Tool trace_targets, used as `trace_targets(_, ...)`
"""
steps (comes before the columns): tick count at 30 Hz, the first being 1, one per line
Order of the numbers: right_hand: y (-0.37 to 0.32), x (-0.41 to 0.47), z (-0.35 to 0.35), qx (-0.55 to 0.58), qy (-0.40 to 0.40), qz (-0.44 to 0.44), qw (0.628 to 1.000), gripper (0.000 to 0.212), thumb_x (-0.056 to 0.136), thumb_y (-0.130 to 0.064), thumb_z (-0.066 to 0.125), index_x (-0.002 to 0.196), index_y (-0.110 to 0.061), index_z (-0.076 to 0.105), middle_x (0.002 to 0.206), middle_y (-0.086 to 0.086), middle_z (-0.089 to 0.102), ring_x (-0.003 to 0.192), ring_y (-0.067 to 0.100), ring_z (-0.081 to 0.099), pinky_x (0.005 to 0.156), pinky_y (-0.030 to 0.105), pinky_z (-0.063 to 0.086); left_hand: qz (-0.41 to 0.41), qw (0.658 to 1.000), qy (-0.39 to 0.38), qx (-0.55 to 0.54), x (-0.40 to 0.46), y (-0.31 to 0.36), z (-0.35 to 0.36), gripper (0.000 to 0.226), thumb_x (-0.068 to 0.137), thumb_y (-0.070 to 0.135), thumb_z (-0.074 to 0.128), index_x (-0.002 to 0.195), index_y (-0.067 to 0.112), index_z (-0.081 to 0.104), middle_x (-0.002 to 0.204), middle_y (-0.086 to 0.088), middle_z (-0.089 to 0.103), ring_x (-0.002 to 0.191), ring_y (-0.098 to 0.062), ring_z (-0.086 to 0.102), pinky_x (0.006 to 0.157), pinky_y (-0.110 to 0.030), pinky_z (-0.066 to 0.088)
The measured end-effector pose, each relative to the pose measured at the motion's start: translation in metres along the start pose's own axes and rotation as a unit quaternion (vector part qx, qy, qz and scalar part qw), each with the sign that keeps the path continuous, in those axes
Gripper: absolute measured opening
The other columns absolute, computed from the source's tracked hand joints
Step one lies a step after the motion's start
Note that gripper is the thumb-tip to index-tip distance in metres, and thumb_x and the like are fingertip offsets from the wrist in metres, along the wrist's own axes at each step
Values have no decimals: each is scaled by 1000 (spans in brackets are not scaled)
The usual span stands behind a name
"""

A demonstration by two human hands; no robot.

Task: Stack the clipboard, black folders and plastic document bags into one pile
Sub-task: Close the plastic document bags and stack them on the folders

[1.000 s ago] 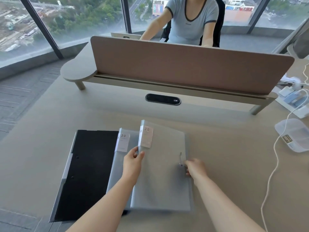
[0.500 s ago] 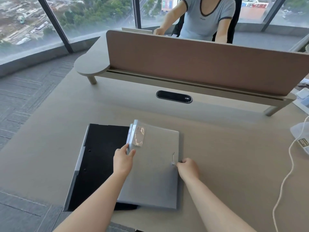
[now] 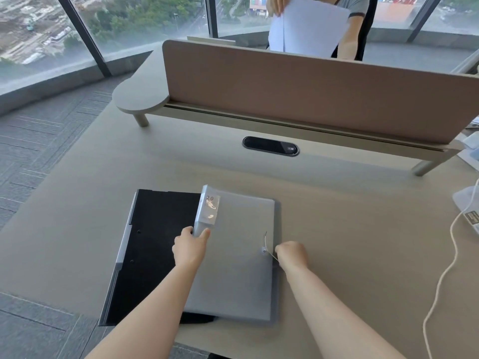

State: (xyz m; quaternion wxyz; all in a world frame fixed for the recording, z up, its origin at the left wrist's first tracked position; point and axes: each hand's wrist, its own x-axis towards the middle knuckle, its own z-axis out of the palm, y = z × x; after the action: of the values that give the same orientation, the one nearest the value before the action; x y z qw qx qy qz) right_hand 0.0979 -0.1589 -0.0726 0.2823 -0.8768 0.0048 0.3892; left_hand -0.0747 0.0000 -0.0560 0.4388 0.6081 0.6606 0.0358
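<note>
The plastic document bags [image 3: 233,257], squared together partly over the black folders [image 3: 153,252], are pinched by the left hand [image 3: 190,248] and right hand [image 3: 291,255] at opposite edges, probably for alignment.

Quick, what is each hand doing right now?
Left hand: holding the left edge of the plastic document bags.
Right hand: curled at the bags' right edge; whether it holds them cannot be told.
</note>
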Motion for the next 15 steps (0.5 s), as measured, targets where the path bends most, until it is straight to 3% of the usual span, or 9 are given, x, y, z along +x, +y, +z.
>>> trace_targets(2, 0, 1, 0, 5, 1, 5, 1000, 27, 74, 4, 50, 50, -6, 47, 49, 11, 49, 57, 28, 51, 47, 25, 31, -14, 1000, -19, -6, 2, 4, -4, 38, 71, 51, 57, 88, 18, 61, 94, -8, 67, 98, -34, 63, 65, -35, 50)
trace_targets(4, -1, 2, 0, 17, 2, 11, 1000, 25, 73, 3, 51, 50, -5, 48, 53, 14, 51, 60, 30, 52, 52, 27, 34, -28, 999, -33, -11, 2, 9, -7, 45, 64, 54, 57, 85, 15, 63, 92, -9, 68, 95, -33, 64, 70, -36, 53)
trace_targets(7, 0, 4, 0, 45, 1, 19, 999, 22, 73, 1, 53, 52, -4, 52, 59, 17, 56, 62, 34, 59, 57, 32, 39, -27, 997, -51, -46, 1, 11, -9, 47, 64, 52, 61, 88, 13, 65, 95, -12, 70, 86, -29, 66, 70, -37, 54)
trace_targets(11, 2, 6, -2, 70, 7, 9, 997, 22, 75, -6, 59, 53, -5, 56, 61, 16, 58, 73, 41, 69, 64, 40, 51, -6, 992, -65, -110, -3, 9, -13, 33, 84, 35, 63, 107, 11, 62, 112, -15, 65, 78, -26, 64, 64, -35, 53)
trace_targets(15, 2, 1, -1, 98, -27, -16, 995, 12, 76, -10, 65, 69, 0, 64, 66, 13, 58, 62, 26, 52, 59, 33, 39, -1, 988, -62, -144, -11, 6, -22, 28, 89, 28, 62, 114, 14, 63, 109, -11, 70, 96, -29, 70, 89, -49, 58)
